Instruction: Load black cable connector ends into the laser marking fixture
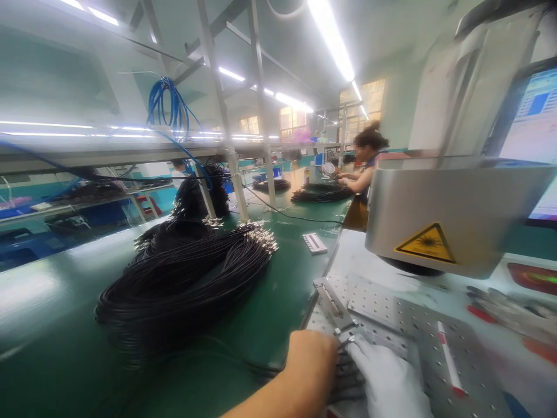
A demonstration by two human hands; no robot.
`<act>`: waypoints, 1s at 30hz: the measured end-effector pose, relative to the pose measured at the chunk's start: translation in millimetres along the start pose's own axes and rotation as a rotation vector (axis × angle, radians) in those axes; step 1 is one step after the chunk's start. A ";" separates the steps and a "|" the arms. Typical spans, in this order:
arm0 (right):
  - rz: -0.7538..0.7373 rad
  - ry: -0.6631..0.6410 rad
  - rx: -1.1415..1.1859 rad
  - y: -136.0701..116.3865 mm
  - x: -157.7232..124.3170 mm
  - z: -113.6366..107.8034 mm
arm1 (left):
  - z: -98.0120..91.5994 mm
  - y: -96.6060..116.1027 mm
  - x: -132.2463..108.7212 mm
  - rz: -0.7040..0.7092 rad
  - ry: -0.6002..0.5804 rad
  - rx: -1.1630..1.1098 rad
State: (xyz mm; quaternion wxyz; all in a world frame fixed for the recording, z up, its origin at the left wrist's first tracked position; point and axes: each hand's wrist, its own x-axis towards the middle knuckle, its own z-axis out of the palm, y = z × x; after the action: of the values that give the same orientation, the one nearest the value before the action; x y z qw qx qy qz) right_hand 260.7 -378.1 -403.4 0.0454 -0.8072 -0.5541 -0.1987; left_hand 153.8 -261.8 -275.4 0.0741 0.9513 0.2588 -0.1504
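Observation:
My bare left hand (312,357) is curled at the near end of a small metal fixture (334,303), its fingers mostly hidden behind the back of the hand. Beside it, my right hand (389,374) in a white glove has its fingertips closed at the same end of the fixture. What either hand grips is hidden. Black cables (346,377) show between and below the two hands, blurred. The fixture sits on a perforated metal plate (383,313). A large coiled bundle of black cables (187,278) with shiny metal ends lies to the left on the green table.
A metal machine head (452,215) with a yellow laser warning sign hangs over the plate. A red-and-white marker (450,360) lies on the plate's right. A small pale block (314,244) rests near the table edge. Farther back, a person (368,159) works beside more cables (319,193).

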 end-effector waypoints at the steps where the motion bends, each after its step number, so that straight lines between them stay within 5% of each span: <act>1: 0.016 -0.002 0.010 -0.2 0.8 -2.9 | 0.3 -1.5 0.0 -0.004 0.015 0.000; 7: 0.039 -0.050 0.034 -1.7 12.6 -21.8 | 5.2 -13.6 7.3 0.076 0.086 -0.009; 12: 0.060 -0.026 0.082 1.5 21.9 -14.0 | 17.4 -20.3 18.3 0.152 0.091 -0.112; 16: 0.086 -0.071 0.380 22.0 21.3 -1.3 | 24.5 -23.1 23.2 0.279 0.151 -0.203; 20: 0.268 -0.015 0.680 54.3 6.6 -0.1 | 25.6 -24.2 23.7 0.365 0.162 -0.214; 24: 0.366 -0.085 0.707 67.4 -0.7 -20.8 | 20.1 -22.0 22.3 0.405 0.141 -0.169; 30: 0.502 -0.292 0.638 50.5 23.6 -62.9 | 5.0 -13.4 19.7 0.396 0.074 -0.107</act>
State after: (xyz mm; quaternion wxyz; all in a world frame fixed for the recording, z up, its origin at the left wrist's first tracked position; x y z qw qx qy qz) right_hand 297.0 -395.2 -329.6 0.2607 -0.8822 -0.3745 0.1162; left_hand 161.9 -242.2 -287.3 0.1430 0.9832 0.0767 -0.0839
